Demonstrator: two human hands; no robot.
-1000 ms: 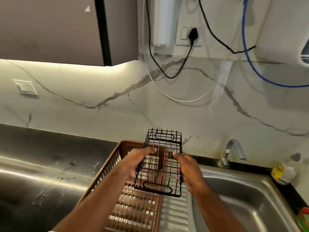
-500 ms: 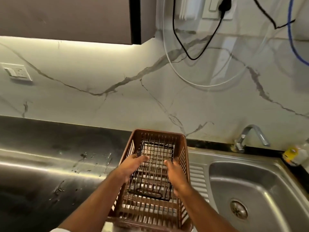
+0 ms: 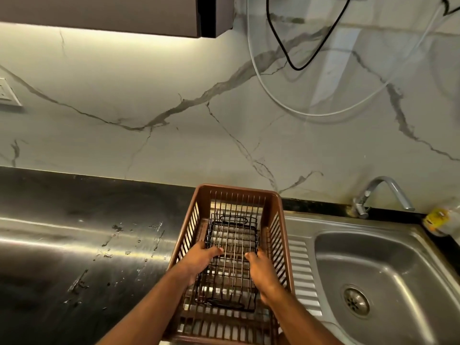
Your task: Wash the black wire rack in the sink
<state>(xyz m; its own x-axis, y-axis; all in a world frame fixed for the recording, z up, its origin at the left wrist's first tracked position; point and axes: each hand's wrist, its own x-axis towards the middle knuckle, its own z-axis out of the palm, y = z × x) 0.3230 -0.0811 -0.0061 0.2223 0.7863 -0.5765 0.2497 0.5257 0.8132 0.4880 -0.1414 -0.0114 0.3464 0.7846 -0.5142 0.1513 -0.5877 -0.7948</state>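
The black wire rack [image 3: 230,247] lies flat inside the brown plastic drying basket [image 3: 275,212], low against its floor. My left hand [image 3: 199,260] grips the rack's left side, thumb over the top wires. Opposite it, my right hand [image 3: 262,272] grips the right side the same way. The steel sink [image 3: 388,277] is to the right of the basket, with its drain [image 3: 356,302] near the bottom and nothing in the bowl.
A chrome tap [image 3: 380,192] stands behind the sink at the marble wall. A yellow-labelled bottle [image 3: 439,220] sits at the sink's far right corner. The dark steel counter [image 3: 74,257] to the left carries water drops. Cables [image 3: 296,66] hang on the wall above.
Both hands have lowered the rack from above the basket down into it, and it now lies flat. The view has tilted down and shifted, bringing the drain into sight.
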